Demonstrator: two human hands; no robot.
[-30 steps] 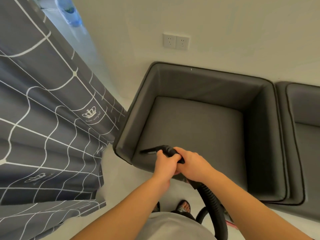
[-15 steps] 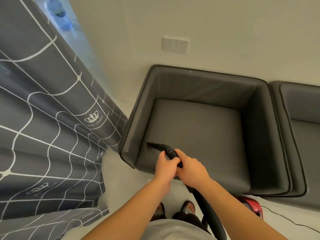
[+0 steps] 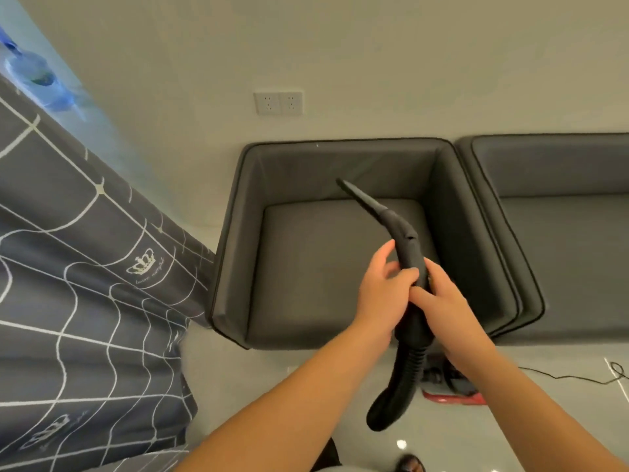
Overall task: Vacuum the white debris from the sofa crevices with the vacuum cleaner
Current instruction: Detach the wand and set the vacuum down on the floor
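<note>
Both hands, left [image 3: 381, 287] and right [image 3: 442, 301], curl together, forearms extended forward.

Both hands, left hand [image 3: 381, 287] and right hand [image 3: 439, 301], grip black vacuum handle [image 3: 410, 257] | crevice nozzle [image 3: 357, 195] raised, aimed toward backrest | grey sofa seat [image 3: 323, 267] below
</note>
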